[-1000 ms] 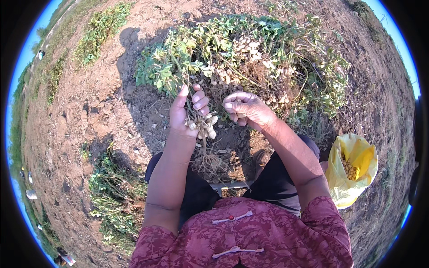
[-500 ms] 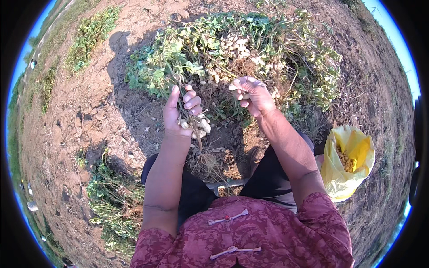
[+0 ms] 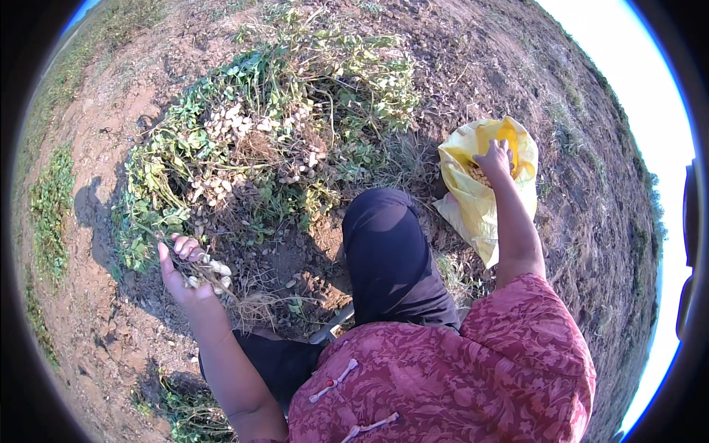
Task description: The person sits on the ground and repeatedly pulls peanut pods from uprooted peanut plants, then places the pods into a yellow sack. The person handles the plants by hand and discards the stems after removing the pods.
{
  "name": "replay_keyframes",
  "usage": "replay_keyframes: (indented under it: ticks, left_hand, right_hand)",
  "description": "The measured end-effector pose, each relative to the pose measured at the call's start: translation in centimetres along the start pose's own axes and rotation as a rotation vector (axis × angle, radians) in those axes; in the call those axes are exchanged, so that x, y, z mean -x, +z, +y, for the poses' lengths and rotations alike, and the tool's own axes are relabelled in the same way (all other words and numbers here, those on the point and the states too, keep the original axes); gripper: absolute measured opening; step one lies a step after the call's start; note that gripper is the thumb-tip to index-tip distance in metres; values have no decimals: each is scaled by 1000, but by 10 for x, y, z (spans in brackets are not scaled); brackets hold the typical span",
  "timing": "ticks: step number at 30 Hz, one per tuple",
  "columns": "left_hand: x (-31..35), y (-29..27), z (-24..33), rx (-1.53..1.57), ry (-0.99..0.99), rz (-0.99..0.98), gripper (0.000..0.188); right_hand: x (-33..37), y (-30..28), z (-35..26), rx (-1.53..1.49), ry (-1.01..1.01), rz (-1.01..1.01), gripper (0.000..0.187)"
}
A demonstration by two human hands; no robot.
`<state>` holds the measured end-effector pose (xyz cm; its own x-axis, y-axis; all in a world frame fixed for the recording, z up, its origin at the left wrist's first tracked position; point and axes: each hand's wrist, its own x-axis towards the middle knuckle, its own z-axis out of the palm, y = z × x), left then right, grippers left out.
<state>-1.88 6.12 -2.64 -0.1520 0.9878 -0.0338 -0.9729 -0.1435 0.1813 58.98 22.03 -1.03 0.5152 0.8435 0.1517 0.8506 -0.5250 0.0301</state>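
Note:
On the left, my left hand (image 3: 185, 277) is closed round the stems of a peanut plant (image 3: 218, 272). Pale pods hang beside its palm, and the thin roots trail to the right. My right hand (image 3: 495, 157) is over the mouth of a yellow sack (image 3: 481, 214), its fingers apart; no pods show in them, though the palm side is hidden. Loose peanuts (image 3: 478, 175) lie inside the sack, just below that hand. Ahead of my left hand spreads a heap of pulled peanut plants (image 3: 354, 81), with clusters of pods (image 3: 229, 122) among the leaves.
My dark-trousered knee (image 3: 388, 244) rises between the heap and my body. A metal bar (image 3: 334, 323) shows beside it. More green plants (image 3: 196, 413) lie at the lower left, and others (image 3: 52, 214) grow at the far left. Brown soil surrounds everything.
My right hand has gone from the heap, where it held several pods, across to the sack on the right. My left hand still grips its plant. The view has swung right.

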Motion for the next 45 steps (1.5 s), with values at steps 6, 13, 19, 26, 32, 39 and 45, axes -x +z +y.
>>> replay_keyframes:
  ticks: [6, 13, 19, 26, 32, 39, 45]
  left_hand:
    - [3, -1, 1, -78, 30, 99, 25]
    - [1, 2, -11, -124, 72, 143, 25]
    - [-3, 1, -11, -137, 81, 111, 26]
    - [-3, 1, -18, -117, 95, 130, 26]
    - [-6, 1, -26, -100, 98, 144, 25]
    - [-3, 6, -26, -172, -134, 143, 29]
    - [0, -3, -12, 4, -229, 94, 28]
  right_hand:
    - [23, 1, -34, -389, -483, 259, 37]
    - [167, -82, -240, -983, -1055, -451, 22]
    - [283, -63, -334, -1022, -1269, -1227, 32]
    - [307, -54, -341, -1294, -781, -1661, 33]
    - [297, -56, -338, -1281, -692, -1785, 20]
    - [274, -56, -333, -1019, -1250, -1605, 15]
    - [263, -64, -323, -841, -1607, -1151, 28]
